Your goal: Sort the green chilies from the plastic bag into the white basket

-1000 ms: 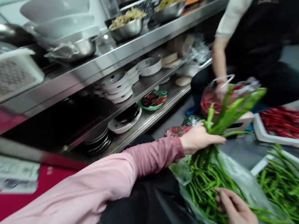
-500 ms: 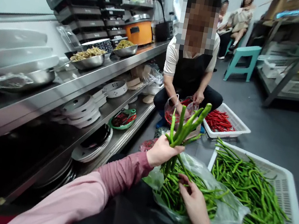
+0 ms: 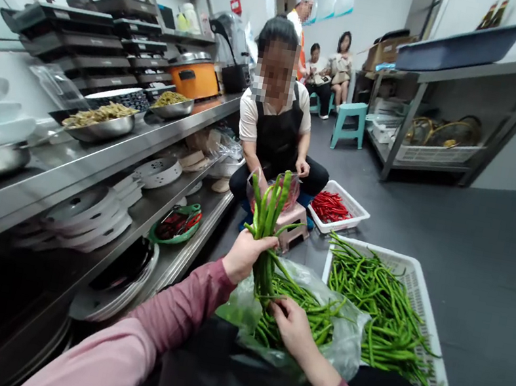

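Green long chili peppers (image 3: 268, 211) stand as a bundle in the left hand (image 3: 249, 257), whose thumb and fingers clamp around their middle. The bundle's long axis runs nearly upright, its lower ends pointing down toward the right hand (image 3: 292, 325). That hand, below and to the right, is the nearer one to those ends; its fingertips draw close together there, though I cannot tell whether they pinch a stalk. Just beneath, a clear plastic bag (image 3: 357, 324) lies open around more such peppers. Beside it, to the right, a white perforated crate (image 3: 439, 348) holds a heap of them. On a lower shelf at left, a green plastic basket (image 3: 180, 237) contains dark and red items. Farther off, near a co-worker in a black apron (image 3: 276, 130), a smaller white tray (image 3: 345, 225) holds red chilies (image 3: 329, 206).
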A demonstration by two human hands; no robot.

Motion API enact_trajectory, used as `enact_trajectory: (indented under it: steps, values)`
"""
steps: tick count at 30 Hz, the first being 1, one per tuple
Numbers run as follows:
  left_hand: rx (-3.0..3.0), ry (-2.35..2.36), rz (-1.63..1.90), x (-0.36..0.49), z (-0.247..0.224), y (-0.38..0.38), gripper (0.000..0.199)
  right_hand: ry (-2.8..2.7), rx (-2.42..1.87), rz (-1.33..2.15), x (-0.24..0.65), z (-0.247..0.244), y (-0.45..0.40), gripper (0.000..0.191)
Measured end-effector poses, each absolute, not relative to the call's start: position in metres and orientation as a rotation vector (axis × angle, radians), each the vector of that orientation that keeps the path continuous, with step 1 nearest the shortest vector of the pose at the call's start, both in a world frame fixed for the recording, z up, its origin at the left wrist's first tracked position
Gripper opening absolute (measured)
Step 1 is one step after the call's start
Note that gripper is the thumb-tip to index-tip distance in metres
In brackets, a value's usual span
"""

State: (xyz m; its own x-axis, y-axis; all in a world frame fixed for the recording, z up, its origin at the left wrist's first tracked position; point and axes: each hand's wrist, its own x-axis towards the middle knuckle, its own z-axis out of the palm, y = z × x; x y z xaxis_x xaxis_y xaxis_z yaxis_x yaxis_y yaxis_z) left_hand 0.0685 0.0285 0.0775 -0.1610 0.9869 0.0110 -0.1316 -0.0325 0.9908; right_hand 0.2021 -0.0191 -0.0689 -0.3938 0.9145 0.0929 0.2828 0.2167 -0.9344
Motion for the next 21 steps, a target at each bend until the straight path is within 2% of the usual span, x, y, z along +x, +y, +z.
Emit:
enact_trajectory:
  steps: [5, 11, 17, 21]
  values:
    - [0.979, 1.188, 1.42, 0.061, 0.069, 0.026, 0.018, -1.932, -1.177, 1.2, 0.203, -0.076, -0.018, 0.028]
    - [0.823, 1.202, 1.442, 0.046, 0.066, 0.028, 0.021, -1.965, -1.166, 1.428, 0.201, -0.081, -0.022, 0.031]
    - [0.478, 1.233, 1.457, 0.022, 0.04, 0.035, 0.01, -1.863, -1.026, 1.725, 0.203, -0.084, -0.025, 0.046]
    - [0.314, 1.233, 1.482, 0.004, 0.027, 0.043, 0.006, -1.882, -1.033, 1.705, 0.204, -0.079, -0.026, 0.043]
